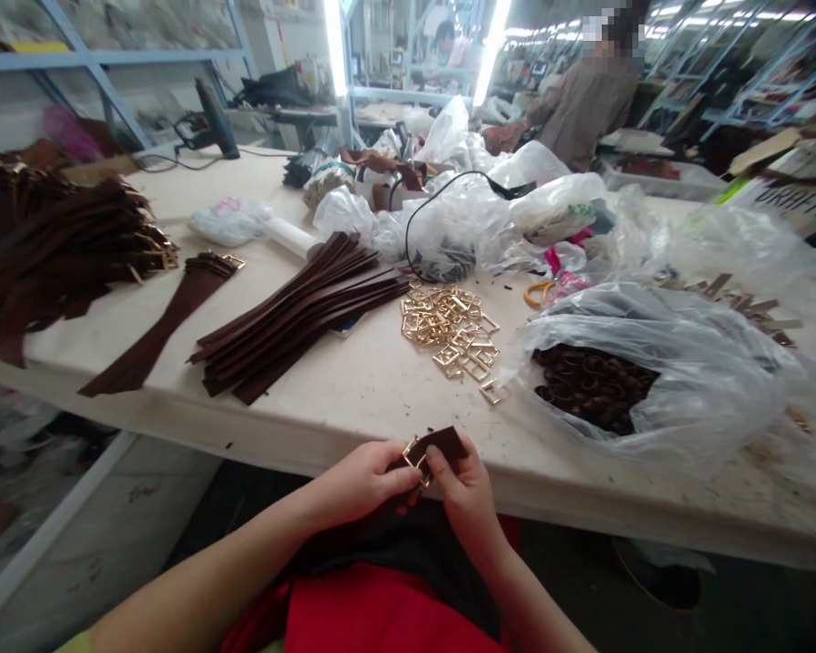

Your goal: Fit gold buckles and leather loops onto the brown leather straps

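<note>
Close to the table's front edge, my left hand (371,479) pinches a gold buckle (414,453) between thumb and fingers. A dark brown leather strap (443,444) passes through the buckle, and my right hand (466,485) grips its end with the thumb on top. Part of the strap is hidden under my fingers. Beyond my hands lies a heap of gold buckles (449,326), with one loose buckle (490,393) nearer to me. Left of the heap is a fanned stack of brown straps (299,313).
At left, a few buckled straps (170,322) lie near a large pile of straps (61,236). An open plastic bag (714,372) at right holds small brown leather loops (591,385). Clear bags (469,218) crowd the back. A person (585,100) stands beyond the table.
</note>
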Motion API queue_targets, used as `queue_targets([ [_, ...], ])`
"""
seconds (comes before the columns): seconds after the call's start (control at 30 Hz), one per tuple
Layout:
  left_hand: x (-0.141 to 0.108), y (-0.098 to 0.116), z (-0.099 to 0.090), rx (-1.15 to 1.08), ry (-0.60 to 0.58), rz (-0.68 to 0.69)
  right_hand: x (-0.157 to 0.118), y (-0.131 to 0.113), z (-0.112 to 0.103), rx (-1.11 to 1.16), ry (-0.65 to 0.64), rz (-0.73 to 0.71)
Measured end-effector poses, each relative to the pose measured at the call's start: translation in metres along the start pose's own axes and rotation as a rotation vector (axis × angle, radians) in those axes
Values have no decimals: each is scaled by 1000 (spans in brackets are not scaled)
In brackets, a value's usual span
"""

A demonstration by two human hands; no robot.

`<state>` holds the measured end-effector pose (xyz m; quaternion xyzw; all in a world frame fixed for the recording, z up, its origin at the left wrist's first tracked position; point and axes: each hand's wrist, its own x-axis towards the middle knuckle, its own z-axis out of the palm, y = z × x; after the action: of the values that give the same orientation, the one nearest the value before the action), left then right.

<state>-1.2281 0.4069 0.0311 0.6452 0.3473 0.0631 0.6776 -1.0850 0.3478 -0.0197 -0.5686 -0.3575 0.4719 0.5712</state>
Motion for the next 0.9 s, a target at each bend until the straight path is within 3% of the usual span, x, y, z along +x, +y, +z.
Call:
queue_targets([
  [0.07, 3, -4, 1, -55, 5, 0, -2, 1, 0, -114, 2, -103],
  [0.2, 7, -10, 1, -118, 0, -57, -5, 3, 1, -214, -19, -144],
  [0.43, 14, -14, -9, 51, 106, -58, -4, 4, -1, -448, 72, -359],
  [0.63, 22, -16, -9, 56, 114, -58, -10, 0, -3, -536, -73, -394],
  [0.8, 29, -21, -6, 160, 301, -23, -9, -4, -4, -585, -57, -436],
  [0.9, 32, -21, -5, 93, 212, 59, -3, -12, -15, -655, -168, -501],
])
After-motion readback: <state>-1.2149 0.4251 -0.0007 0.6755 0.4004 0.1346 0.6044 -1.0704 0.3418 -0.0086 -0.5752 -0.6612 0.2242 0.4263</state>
